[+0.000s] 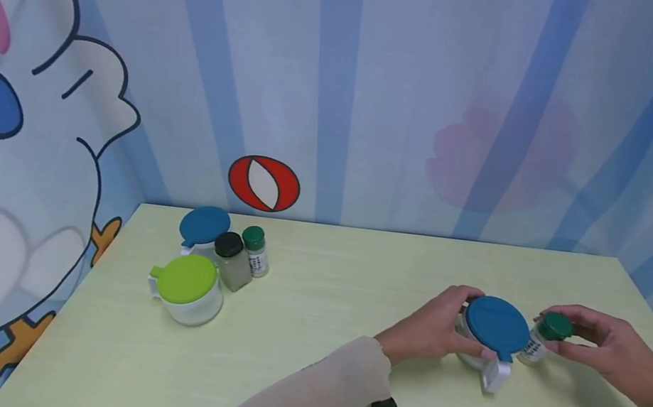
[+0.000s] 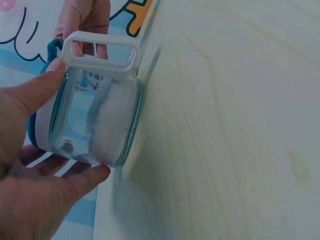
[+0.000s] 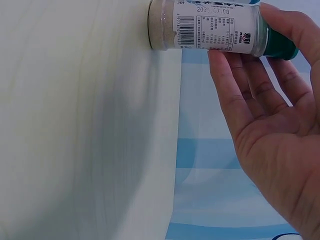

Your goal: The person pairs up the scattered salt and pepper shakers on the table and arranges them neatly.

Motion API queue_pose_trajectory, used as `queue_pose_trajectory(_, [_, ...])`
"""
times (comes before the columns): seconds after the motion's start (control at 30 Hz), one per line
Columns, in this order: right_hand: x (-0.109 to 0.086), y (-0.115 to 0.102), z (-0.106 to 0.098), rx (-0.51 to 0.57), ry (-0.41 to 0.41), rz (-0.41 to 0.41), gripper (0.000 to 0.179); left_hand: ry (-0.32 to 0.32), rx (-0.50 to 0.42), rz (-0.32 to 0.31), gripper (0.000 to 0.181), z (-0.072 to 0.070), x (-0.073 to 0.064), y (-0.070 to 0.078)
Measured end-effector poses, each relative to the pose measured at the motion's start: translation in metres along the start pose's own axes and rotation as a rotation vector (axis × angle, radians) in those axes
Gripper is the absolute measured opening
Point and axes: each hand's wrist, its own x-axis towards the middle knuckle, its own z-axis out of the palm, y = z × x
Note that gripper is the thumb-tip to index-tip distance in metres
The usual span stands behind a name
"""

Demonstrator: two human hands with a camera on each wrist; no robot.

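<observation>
On the right of the table in the head view, my left hand grips a clear jar with a blue lid and a white handle. In the left wrist view the thumb lies near the lid and the fingers pass under the jar's side; white grains show inside. Just to its right, my right hand pinches a spice bottle with a green cap. The bottle has a printed label with a barcode, and its base is close to the tabletop in the right wrist view.
A group stands at the table's back left: another blue-lidded jar, a green-lidded jar, a black-capped bottle and a green-capped bottle. A patterned curtain hangs behind the table.
</observation>
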Motion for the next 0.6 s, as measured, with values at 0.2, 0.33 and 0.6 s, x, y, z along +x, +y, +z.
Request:
queue_pose_trajectory(0.2, [0.0018,-0.0003,-0.0010,-0.019,0.011,0.002,0.046,0.000,-0.001,0.013,0.083,-0.0006,0.0018,0.0005])
queue_pose_trajectory(0.33, [0.0034,0.0001,-0.0013,-0.008,0.009,0.007,0.046,0.001,-0.003,0.016,0.083,-0.0008,0.0029,0.0008])
queue_pose_trajectory(0.6, [0.0049,0.0012,-0.0008,0.040,-0.001,0.007,0.050,0.003,-0.006,0.003,0.082,0.0010,0.0025,0.0021])
